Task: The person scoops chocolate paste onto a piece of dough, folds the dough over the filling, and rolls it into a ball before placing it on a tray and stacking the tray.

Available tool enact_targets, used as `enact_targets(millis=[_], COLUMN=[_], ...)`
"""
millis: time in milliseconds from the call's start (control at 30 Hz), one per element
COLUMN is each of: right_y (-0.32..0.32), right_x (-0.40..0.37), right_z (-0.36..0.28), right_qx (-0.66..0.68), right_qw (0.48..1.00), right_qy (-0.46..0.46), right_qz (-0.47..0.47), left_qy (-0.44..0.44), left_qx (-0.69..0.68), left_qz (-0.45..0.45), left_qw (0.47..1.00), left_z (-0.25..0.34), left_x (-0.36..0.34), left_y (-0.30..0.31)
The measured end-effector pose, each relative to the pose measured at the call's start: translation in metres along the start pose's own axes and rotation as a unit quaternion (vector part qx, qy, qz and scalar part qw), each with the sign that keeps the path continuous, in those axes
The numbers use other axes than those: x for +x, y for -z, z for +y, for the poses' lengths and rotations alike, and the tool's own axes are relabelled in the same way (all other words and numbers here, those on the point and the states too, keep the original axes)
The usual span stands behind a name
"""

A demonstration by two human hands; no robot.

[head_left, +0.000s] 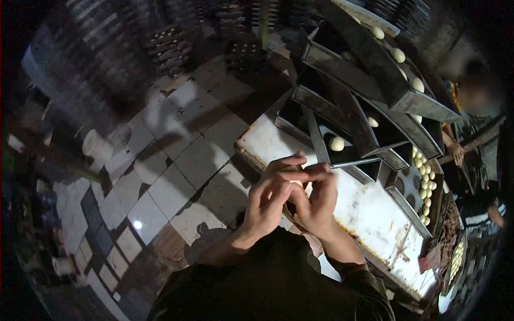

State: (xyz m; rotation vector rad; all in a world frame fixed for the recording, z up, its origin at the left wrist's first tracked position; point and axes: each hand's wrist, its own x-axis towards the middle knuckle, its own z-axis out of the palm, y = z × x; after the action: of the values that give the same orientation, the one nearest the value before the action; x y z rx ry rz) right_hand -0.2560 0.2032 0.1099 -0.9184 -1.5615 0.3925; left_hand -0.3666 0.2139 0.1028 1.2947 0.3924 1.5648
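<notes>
Both hands closed on dough, rod in right.

My left hand (267,199) and right hand (318,202) meet fingertip to fingertip at frame centre. The fingers of both are curled shut around a small pale lump of dough (296,183), which is mostly hidden between them. My right fingers also pinch a thin grey metal rod (356,162), which points toward 3 o'clock. The hands are over the near edge of a worn white metal tabletop (369,214). At 1 o'clock are stacked dark metal trays (353,115) holding round pale dough balls (337,143). At 3 o'clock, beyond the trays, is another person's hand (456,154). At 9 o'clock is a pale tiled floor (176,176).
</notes>
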Motion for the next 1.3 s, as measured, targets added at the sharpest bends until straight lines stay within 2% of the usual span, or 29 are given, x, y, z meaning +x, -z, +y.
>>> enact_targets(millis=[33, 67, 100, 167, 200, 233, 300, 333, 367, 433, 500, 567, 600, 633, 667, 700, 767, 800, 833, 900, 933, 967, 1000, 1033, 1100, 1133, 1167, 1233, 1300], right_y=[-0.008, -0.01, -0.017, -0.029, -0.038, -0.042, -0.043, -0.039, -0.034, -0.028, -0.012, -0.005, -0.003, 0.003, 0.017, 0.03, 0.057, 0.074, 0.081, 0.101, 0.105, 0.109, 0.113, 0.117, 0.129, 0.137, 0.144, 0.148, 0.147], right_x=[0.006, 0.017, 0.02, 0.019, 0.018, 0.019, 0.018, 0.022, 0.027, 0.026, 0.024, 0.015, 0.005, -0.003, -0.004, -0.007, -0.012, -0.008, -0.01, -0.02, -0.032, -0.035, -0.038, -0.038, -0.037, -0.035, -0.031, -0.017, -0.008], right_z=[-0.002, -0.009, -0.007, 0.0, -0.01, -0.01, 0.003, 0.007, 0.005, 0.002, 0.002, -0.002, 0.0, 0.003, -0.001, 0.0, 0.004, 0.001, -0.002, 0.009, 0.009, 0.009, 0.008, 0.008, 0.009, 0.008, 0.006, -0.001, -0.002], right_qx=[0.104, 0.087, 0.078, -0.12, -0.141, -0.225, -0.313, -0.286, -0.258, -0.068, -0.106, -0.195, -0.187, -0.179, -0.261, -0.262, -0.255, -0.275, -0.176, -0.12, 0.067, 0.068, 0.073, 0.075, 0.034, -0.035, -0.104, -0.111, -0.119], right_qw=[0.988, 0.987, 0.987, 0.99, 0.989, 0.97, 0.935, 0.948, 0.959, 0.988, 0.989, 0.978, 0.979, 0.979, 0.958, 0.957, 0.957, 0.953, 0.967, 0.979, 0.972, 0.972, 0.976, 0.98, 0.983, 0.984, 0.979, 0.971, 0.965], right_qy=[-0.113, -0.137, -0.137, 0.075, 0.049, 0.09, 0.164, 0.136, 0.107, -0.081, -0.092, 0.024, 0.046, 0.069, 0.113, 0.113, 0.045, 0.045, -0.035, -0.047, -0.158, -0.157, -0.124, -0.089, -0.064, -0.085, -0.107, -0.126, -0.181], right_qz=[0.027, -0.011, 0.0, -0.016, -0.01, -0.032, 0.023, 0.033, 0.044, 0.11, 0.048, 0.068, 0.068, 0.069, 0.051, 0.056, 0.129, 0.123, 0.183, 0.161, 0.162, 0.164, 0.163, 0.163, 0.171, 0.155, 0.139, 0.171, 0.151], left_qy=[-0.02, -0.047, -0.073, -0.009, 0.026, 0.087, 0.172, 0.179, 0.22, 0.057, 0.039, 0.026, 0.128, 0.158, 0.166, 0.175, 0.163, 0.161, 0.058, 0.053, 0.118, 0.179, 0.237, 0.279, 0.287, 0.19, 0.173, 0.142, 0.173], left_qx=[0.029, 0.052, 0.074, -0.061, -0.07, -0.134, -0.153, -0.15, -0.054, -0.051, -0.076, -0.025, -0.118, -0.12, -0.127, -0.134, -0.008, -0.058, 0.097, 0.133, 0.112, 0.091, -0.073, -0.133, -0.151, -0.057, 0.007, -0.014, -0.022], left_qz=[-0.033, -0.067, -0.101, -0.018, -0.013, 0.041, 0.016, 0.025, -0.043, -0.09, -0.127, -0.061, -0.001, -0.006, -0.019, -0.033, -0.08, -0.074, -0.108, -0.116, -0.103, -0.088, -0.08, -0.078, -0.146, -0.21, -0.261, -0.372, -0.397], left_qw=[0.999, 0.995, 0.989, 0.998, 0.997, 0.986, 0.973, 0.972, 0.973, 0.993, 0.988, 0.998, 0.985, 0.98, 0.978, 0.975, 0.983, 0.982, 0.988, 0.983, 0.981, 0.976, 0.965, 0.948, 0.935, 0.957, 0.95, 0.917, 0.901], left_z=[0.005, 0.009, 0.012, 0.007, 0.003, 0.0, -0.006, -0.004, -0.006, -0.021, -0.027, -0.027, -0.027, -0.028, -0.032, -0.037, -0.043, -0.042, -0.044, -0.045, -0.044, -0.045, -0.054, -0.051, -0.062, -0.068, -0.053, -0.06, -0.066], left_x=[0.009, 0.021, 0.031, 0.046, 0.053, 0.055, 0.055, 0.049, 0.039, 0.035, 0.04, 0.042, 0.041, 0.041, 0.036, 0.028, 0.005, -0.008, -0.011, -0.011, -0.009, -0.006, 0.0, -0.001, -0.005, -0.004, 0.007, 0.017, 0.024], left_y=[0.011, 0.022, 0.031, 0.035, 0.042, 0.044, 0.049, 0.042, 0.05, 0.038, 0.025, 0.004, -0.007, -0.012, -0.021, -0.031, -0.05, -0.062, -0.075, -0.094, -0.1, -0.104, -0.104, -0.11, -0.112, -0.114, -0.116, -0.118, -0.114])
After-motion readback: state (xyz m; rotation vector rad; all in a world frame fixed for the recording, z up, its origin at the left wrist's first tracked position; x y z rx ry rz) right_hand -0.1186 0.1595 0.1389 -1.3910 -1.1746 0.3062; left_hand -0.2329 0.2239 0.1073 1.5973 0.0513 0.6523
